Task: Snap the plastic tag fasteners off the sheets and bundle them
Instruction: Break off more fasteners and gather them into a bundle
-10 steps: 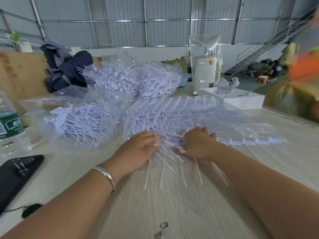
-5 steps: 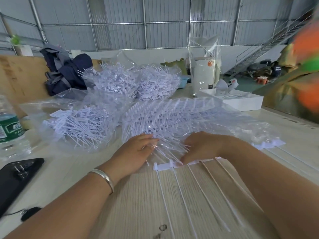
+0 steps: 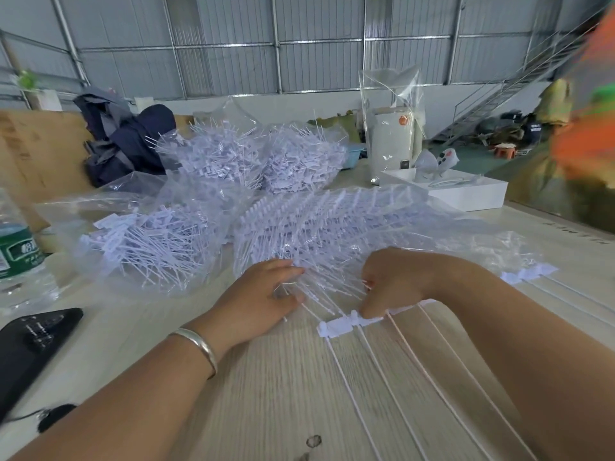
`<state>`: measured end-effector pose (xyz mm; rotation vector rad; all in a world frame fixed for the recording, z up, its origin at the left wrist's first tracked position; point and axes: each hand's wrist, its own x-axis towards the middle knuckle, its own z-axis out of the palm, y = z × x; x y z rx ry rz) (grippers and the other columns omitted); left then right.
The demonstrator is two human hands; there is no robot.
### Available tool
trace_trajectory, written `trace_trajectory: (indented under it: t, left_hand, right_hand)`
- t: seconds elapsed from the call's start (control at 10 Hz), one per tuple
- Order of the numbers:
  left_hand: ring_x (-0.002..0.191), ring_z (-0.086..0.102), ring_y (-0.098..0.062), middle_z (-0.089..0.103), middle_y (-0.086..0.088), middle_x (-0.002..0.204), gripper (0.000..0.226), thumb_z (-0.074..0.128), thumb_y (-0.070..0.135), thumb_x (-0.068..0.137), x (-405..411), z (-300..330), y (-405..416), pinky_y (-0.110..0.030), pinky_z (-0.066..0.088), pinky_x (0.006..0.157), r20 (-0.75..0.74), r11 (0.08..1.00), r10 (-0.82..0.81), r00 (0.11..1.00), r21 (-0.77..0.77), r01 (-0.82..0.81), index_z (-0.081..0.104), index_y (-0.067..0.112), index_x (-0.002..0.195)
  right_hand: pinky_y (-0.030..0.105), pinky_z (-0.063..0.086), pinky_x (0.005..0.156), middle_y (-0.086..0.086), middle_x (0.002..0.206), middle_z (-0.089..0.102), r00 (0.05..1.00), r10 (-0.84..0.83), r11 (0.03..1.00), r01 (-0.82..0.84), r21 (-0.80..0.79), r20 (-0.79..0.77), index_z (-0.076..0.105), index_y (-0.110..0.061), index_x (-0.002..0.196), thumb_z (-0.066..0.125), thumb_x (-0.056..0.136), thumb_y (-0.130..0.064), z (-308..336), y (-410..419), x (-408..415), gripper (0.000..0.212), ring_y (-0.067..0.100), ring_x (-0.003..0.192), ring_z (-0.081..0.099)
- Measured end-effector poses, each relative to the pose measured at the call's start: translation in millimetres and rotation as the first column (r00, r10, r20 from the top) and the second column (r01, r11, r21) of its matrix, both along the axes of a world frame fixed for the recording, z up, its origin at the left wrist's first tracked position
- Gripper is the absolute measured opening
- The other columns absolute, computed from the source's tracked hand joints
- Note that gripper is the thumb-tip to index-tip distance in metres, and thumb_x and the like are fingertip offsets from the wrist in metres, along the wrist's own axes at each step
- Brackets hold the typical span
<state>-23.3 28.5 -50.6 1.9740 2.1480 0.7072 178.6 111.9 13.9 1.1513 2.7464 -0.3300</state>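
Note:
A clear bag of white fastener sheets (image 3: 332,224) lies on the wooden table (image 3: 266,394) in front of me. My left hand (image 3: 263,294), with a silver bangle on the wrist, presses flat on the bag's near edge. My right hand (image 3: 396,281) grips one fastener sheet (image 3: 339,326) by its white bar, thumb on top, just outside the bag. The sheet's thin strands run toward me across the table. A bag of loose fasteners (image 3: 143,241) sits to the left, and two fuller bags (image 3: 253,158) stand behind.
A water bottle (image 3: 16,251) and a black device (image 3: 30,344) lie at the left edge. Dark clothing (image 3: 123,141) is heaped at the back left. A white box (image 3: 462,191) and a wrapped white item (image 3: 392,138) stand back right. A blurred person in orange (image 3: 585,138) is at far right.
My right hand has drawn a fastener sheet out of the bag toward me, so its white bar and long strands now lie on the table. My left hand stayed on the bag.

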Motion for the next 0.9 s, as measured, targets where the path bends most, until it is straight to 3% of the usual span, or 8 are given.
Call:
trace_trajectory:
  t: [0.2, 0.3, 0.4, 0.5, 0.6, 0.7, 0.8, 0.9]
  left_hand:
    - [0.131, 0.025, 0.005, 0.035, 0.019, 0.149, 0.047, 0.054, 0.037, 0.097, -0.1, -0.2, 1.2, -0.01, 0.015, 0.094, -0.014, 1.0, -0.001, 1.0, 0.025, 0.001, 0.044, 0.036, 0.143]
    - [0.135, 0.029, -0.003, 0.038, 0.016, 0.148, 0.054, 0.062, 0.038, 0.092, 0.1, -0.6, 2.9, -0.013, 0.018, 0.097, -0.009, 0.999, 0.009, 1.0, 0.051, -0.008, 0.045, 0.035, 0.143]
    - [0.139, 0.028, -0.008, 0.035, 0.014, 0.149, 0.063, 0.068, 0.034, 0.088, 1.2, -0.8, 3.9, -0.02, 0.022, 0.108, -0.012, 0.996, 0.0, 1.0, 0.094, 0.001, 0.041, 0.037, 0.144]
    - [0.143, 0.019, -0.011, 0.025, 0.012, 0.155, 0.076, 0.071, 0.03, 0.086, 4.9, 2.9, 4.0, -0.028, 0.019, 0.116, -0.066, 0.994, 0.011, 0.998, 0.107, -0.004, 0.03, 0.036, 0.149]
    - [0.141, 0.026, -0.01, 0.027, 0.015, 0.153, 0.083, 0.076, 0.015, 0.081, 13.0, 7.7, -0.8, -0.031, 0.026, 0.116, -0.003, 0.981, -0.084, 0.996, 0.173, 0.083, 0.027, 0.04, 0.144]
    - [0.129, 0.048, -0.021, 0.051, 0.007, 0.138, 0.074, 0.077, 0.018, 0.074, 17.5, 10.9, -10.7, -0.036, 0.039, 0.107, 0.269, 0.986, -0.099, 0.958, 0.155, 0.059, 0.042, 0.034, 0.137]
    - [0.085, 0.069, -0.008, 0.07, 0.014, 0.086, 0.04, 0.067, 0.03, 0.064, 21.2, 18.4, -18.0, -0.031, 0.055, 0.076, 0.359, 0.973, -0.209, 0.91, 0.172, 0.156, 0.065, 0.023, 0.103]
    - [0.079, 0.067, -0.001, 0.073, 0.015, 0.086, 0.027, 0.061, 0.023, 0.065, 17.4, 19.5, -16.3, -0.029, 0.053, 0.074, 0.432, 0.971, -0.187, 0.882, 0.217, 0.1, 0.072, 0.037, 0.085]
  right_hand:
    - [0.021, 0.025, 0.044, -0.002, 0.057, 0.033, 0.986, -0.015, 0.993, 0.034, 0.111, -0.166, 0.031, -0.012, 0.055, 0.051, 0.089, -0.022, 23.2, -24.1, 1.7, 0.041, 0.009, 0.047, 0.032]
    - [0.027, 0.026, 0.05, -0.001, 0.064, 0.041, 0.96, 0.012, 0.978, 0.047, 0.203, -0.278, 0.035, -0.014, 0.06, 0.046, 0.089, -0.024, 28.6, -36.0, 2.6, 0.033, 0.013, 0.056, 0.04]
    - [0.027, 0.029, 0.052, -0.003, 0.068, 0.046, 0.958, 0.094, 0.959, -0.014, 0.284, -0.271, 0.039, -0.017, 0.065, 0.048, 0.087, -0.028, 26.5, -41.3, 2.4, 0.026, 0.013, 0.06, 0.046]
    - [0.027, 0.027, 0.051, -0.005, 0.072, 0.046, 0.93, 0.162, 0.927, -0.029, 0.374, -0.33, 0.039, -0.021, 0.068, 0.05, 0.085, -0.03, 26.1, -44.4, 2.3, 0.022, 0.011, 0.063, 0.043]
    - [0.026, 0.026, 0.049, -0.004, 0.067, 0.044, 0.849, 0.238, 0.824, 0.081, 0.561, -0.472, 0.037, -0.02, 0.067, 0.05, 0.084, -0.029, 31.4, -53.3, -1.1, 0.023, 0.02, 0.065, 0.047]
    - [0.021, 0.021, 0.045, -0.002, 0.055, 0.041, 0.798, 0.31, 0.645, 0.223, 0.731, -0.517, 0.04, -0.019, 0.069, 0.06, 0.078, -0.02, 37.3, -67.9, -6.8, 0.022, 0.027, 0.053, 0.044]
    - [0.014, 0.005, 0.048, -0.002, 0.044, 0.019, 0.853, 0.279, 0.551, 0.234, 0.801, -0.441, 0.036, -0.016, 0.062, 0.076, 0.058, -0.013, 45.7, -84.6, -12.3, 0.04, 0.024, 0.038, 0.02]
    - [0.017, -0.003, 0.053, -0.002, 0.049, 0.003, 0.935, 0.15, 0.477, 0.217, 0.852, -0.322, 0.03, -0.017, 0.056, 0.081, 0.042, -0.016, 44.0, -89.5, -21.8, 0.052, 0.02, 0.039, 0.011]
